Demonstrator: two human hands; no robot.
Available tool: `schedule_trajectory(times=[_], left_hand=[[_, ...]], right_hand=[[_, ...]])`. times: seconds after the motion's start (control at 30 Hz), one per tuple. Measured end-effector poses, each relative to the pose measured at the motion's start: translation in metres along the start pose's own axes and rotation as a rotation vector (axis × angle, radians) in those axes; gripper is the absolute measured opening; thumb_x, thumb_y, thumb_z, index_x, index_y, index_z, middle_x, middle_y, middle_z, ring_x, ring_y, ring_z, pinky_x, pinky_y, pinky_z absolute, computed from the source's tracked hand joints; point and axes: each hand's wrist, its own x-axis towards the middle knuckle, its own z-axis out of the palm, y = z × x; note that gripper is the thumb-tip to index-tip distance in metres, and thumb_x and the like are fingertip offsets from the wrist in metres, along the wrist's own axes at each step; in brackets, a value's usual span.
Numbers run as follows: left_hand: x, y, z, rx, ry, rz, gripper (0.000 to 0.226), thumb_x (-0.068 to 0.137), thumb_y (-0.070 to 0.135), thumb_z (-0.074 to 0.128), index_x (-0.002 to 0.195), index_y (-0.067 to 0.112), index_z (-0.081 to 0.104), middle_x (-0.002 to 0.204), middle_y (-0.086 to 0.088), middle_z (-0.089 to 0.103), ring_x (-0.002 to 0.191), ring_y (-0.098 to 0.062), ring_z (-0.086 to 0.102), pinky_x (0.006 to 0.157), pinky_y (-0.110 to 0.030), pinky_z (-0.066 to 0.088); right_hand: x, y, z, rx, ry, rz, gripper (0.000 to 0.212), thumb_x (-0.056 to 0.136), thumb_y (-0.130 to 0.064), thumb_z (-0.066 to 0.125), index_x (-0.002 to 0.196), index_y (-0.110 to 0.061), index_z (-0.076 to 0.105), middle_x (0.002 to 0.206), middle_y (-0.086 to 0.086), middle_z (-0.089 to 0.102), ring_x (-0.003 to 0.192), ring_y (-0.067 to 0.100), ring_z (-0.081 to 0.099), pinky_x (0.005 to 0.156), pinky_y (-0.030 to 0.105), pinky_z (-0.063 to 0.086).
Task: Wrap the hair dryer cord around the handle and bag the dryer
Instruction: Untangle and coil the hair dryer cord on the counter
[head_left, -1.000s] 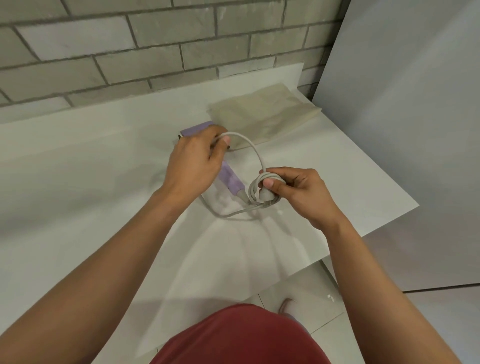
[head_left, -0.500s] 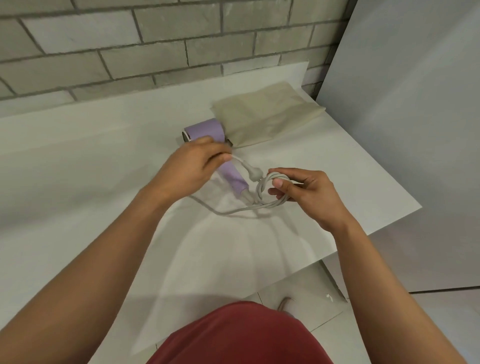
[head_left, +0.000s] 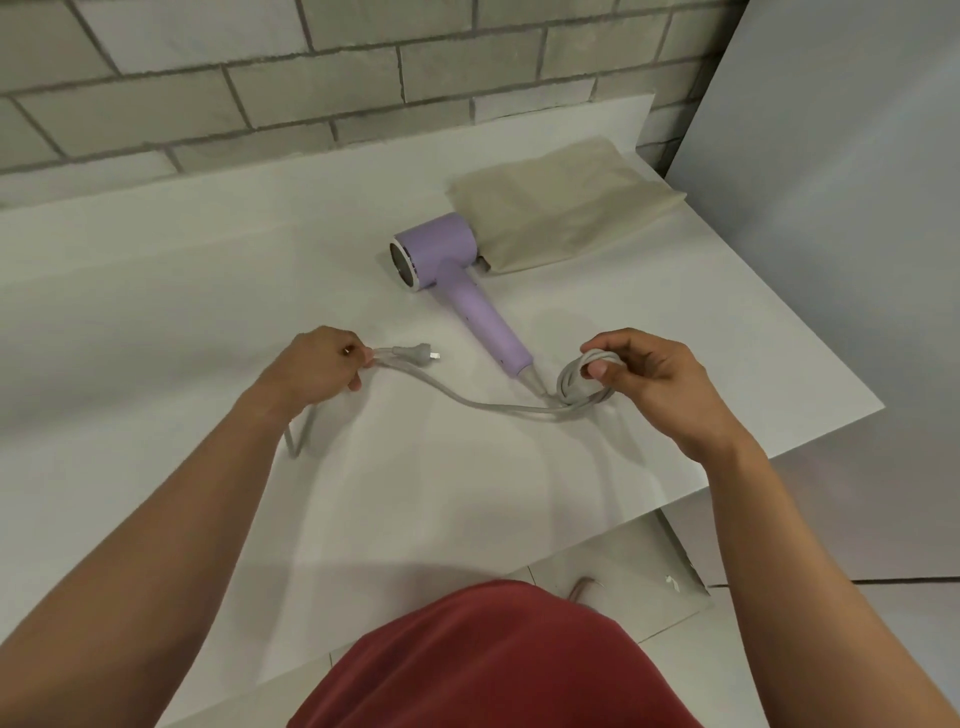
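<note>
Two bare hands low over the white table (head_left: 156, 312), well apart, with the grey cord (head_left: 467, 402) strung between them in a shallow sag. Left hand (head_left: 317, 371) closed, back upward, thumb and curled fingers pinching the cord just behind the plug (head_left: 415, 354). Plug sticking out to the right of the knuckles, prongs aimed towards the dryer's handle (head_left: 488, 327), near it but apart. Right hand (head_left: 654, 379) gripping a small coil (head_left: 584, 384) of the same cord, thumb pushed through the loops, fingers arched over the top. Coil just beside the butt of the handle, right by the cord's exit.

Lilac hair dryer (head_left: 441, 249) flat on the table, beyond and between the hands, touched by neither. Barrel towards the wall (head_left: 260, 78) of grey brick, round open end facing left, handle slanting down and right towards the right hand. Cord not yet wound on the handle. Beige bag (head_left: 566, 202) lying flat behind the dryer, near edge at the barrel's far end, touching or just short of it, hard to tell.

A few tiny marks on the handle, too small to read.

Both forearms (head_left: 156, 519) bare, reaching in from the bottom corners; right wrist cocked, palm turned leftward. Red garment (head_left: 493, 660) at the bottom edge, grey panel (head_left: 831, 208) to the right.
</note>
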Motion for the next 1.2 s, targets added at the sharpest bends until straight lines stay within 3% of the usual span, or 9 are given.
schedule_trajectory(times=[0.23, 0.33, 0.47, 0.57, 0.77, 0.87, 0.97, 1.1, 1.2], left_hand=[[-0.021, 0.038, 0.01, -0.11, -0.089, 0.201, 0.007, 0.093, 0.033, 0.075, 0.09, 0.034, 0.081, 0.08, 0.012, 0.075, 0.072, -0.008, 0.062, 0.076, -0.027, 0.049], [-0.046, 0.043, 0.012, -0.256, -0.109, 0.266, 0.008, 0.089, 0.033, 0.08, 0.096, 0.033, 0.083, 0.091, 0.013, 0.077, 0.091, -0.024, 0.068, 0.085, -0.033, 0.051], [-0.074, 0.024, 0.028, -0.408, -0.104, 0.32, 0.013, 0.081, 0.03, 0.084, 0.094, 0.03, 0.084, 0.085, 0.008, 0.075, 0.075, -0.022, 0.063, 0.072, -0.019, 0.045], [-0.09, 0.008, 0.058, -0.242, -0.185, 0.456, 0.018, 0.081, 0.034, 0.081, 0.099, 0.032, 0.084, 0.084, 0.01, 0.074, 0.075, -0.007, 0.067, 0.072, -0.018, 0.049], [-0.097, 0.0, 0.115, -0.019, 0.078, 0.545, 0.031, 0.093, 0.054, 0.06, 0.108, 0.036, 0.081, 0.087, 0.02, 0.069, 0.084, -0.002, 0.06, 0.071, -0.028, 0.054], [-0.097, 0.001, 0.125, 0.119, 0.064, 0.61, 0.042, 0.093, 0.063, 0.052, 0.112, 0.036, 0.079, 0.091, 0.016, 0.063, 0.085, -0.005, 0.055, 0.073, -0.021, 0.046], [-0.098, 0.012, 0.114, 0.05, -0.086, 0.52, 0.052, 0.092, 0.075, 0.046, 0.114, 0.04, 0.076, 0.094, 0.017, 0.061, 0.09, -0.002, 0.057, 0.083, -0.021, 0.047], [-0.091, 0.04, 0.095, -0.137, -0.049, 0.423, 0.021, 0.097, 0.045, 0.066, 0.11, 0.034, 0.077, 0.097, 0.016, 0.068, 0.089, -0.002, 0.066, 0.085, -0.024, 0.054], [-0.087, 0.08, 0.082, -0.542, -0.169, 0.089, 0.029, 0.098, 0.046, 0.065, 0.101, 0.019, 0.076, 0.087, 0.002, 0.077, 0.073, -0.015, 0.071, 0.081, -0.044, 0.062]], right_hand=[[0.002, 0.0, -0.003, -0.077, 0.075, -0.012, 0.015, 0.096, -0.014, 0.073, 0.107, -0.022, 0.079, 0.101, -0.017, 0.078, 0.092, 0.003, 0.07, 0.083, 0.016, 0.054], [0.007, 0.002, -0.003, -0.061, 0.133, -0.003, 0.016, 0.097, -0.016, 0.073, 0.111, -0.022, 0.078, 0.097, -0.013, 0.077, 0.09, 0.008, 0.07, 0.083, 0.025, 0.056], [0.01, 0.004, 0.002, -0.066, 0.163, -0.008, 0.017, 0.098, -0.016, 0.071, 0.114, -0.021, 0.076, 0.099, -0.001, 0.077, 0.091, 0.018, 0.075, 0.083, 0.032, 0.057], [0.011, 0.002, 0.005, -0.054, 0.182, -0.006, 0.015, 0.098, -0.014, 0.07, 0.11, -0.022, 0.076, 0.098, 0.001, 0.076, 0.09, 0.02, 0.076, 0.08, 0.033, 0.057], [0.012, -0.004, 0.01, -0.04, 0.169, -0.019, 0.015, 0.098, -0.011, 0.07, 0.109, -0.02, 0.076, 0.099, 0.003, 0.076, 0.088, 0.021, 0.076, 0.077, 0.033, 0.058], [0.011, -0.005, 0.01, -0.037, 0.153, -0.02, 0.018, 0.096, -0.013, 0.072, 0.11, -0.023, 0.077, 0.098, -0.002, 0.077, 0.09, 0.02, 0.074, 0.078, 0.03, 0.058], [0.007, -0.005, 0.01, -0.035, 0.123, -0.021, 0.019, 0.095, -0.013, 0.074, 0.112, -0.022, 0.078, 0.097, -0.008, 0.078, 0.092, 0.021, 0.073, 0.081, 0.031, 0.058], [-0.001, -0.01, 0.009, -0.055, 0.07, -0.054, 0.021, 0.092, -0.012, 0.078, 0.109, -0.024, 0.08, 0.102, -0.013, 0.079, 0.091, 0.011, 0.072, 0.083, 0.024, 0.058], [-0.01, -0.013, 0.013, -0.089, -0.033, -0.088, 0.023, 0.087, -0.011, 0.082, 0.106, -0.025, 0.081, 0.098, -0.013, 0.078, 0.09, 0.002, 0.071, 0.081, 0.014, 0.052]])
